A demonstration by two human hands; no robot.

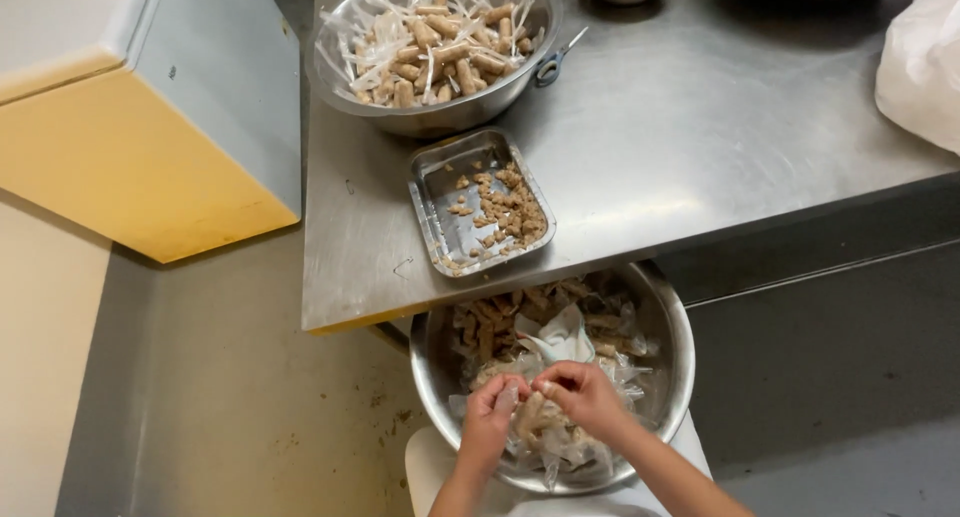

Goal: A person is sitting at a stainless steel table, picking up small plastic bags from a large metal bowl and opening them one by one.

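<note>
Both my hands work over a large steel bowl [672,322] on my lap, full of brown sausage-like rolls and clear plastic wrappers. My left hand [492,413] pinches a clear wrapper. My right hand [582,391] grips a tan wrapped roll [528,413] held between the two hands. On the steel table above lies a small rectangular metal tray [432,182] with brown crumbled pieces in it. Farther back stands a second steel bowl [470,109] holding unwrapped rolls and wrapper strips.
The steel table [700,147] has its front edge just above the lap bowl. Blue-handled scissors [553,65] lie beside the far bowl. A white plastic bag [920,67] sits at the right. A yellow and grey box [150,127] stands at the left.
</note>
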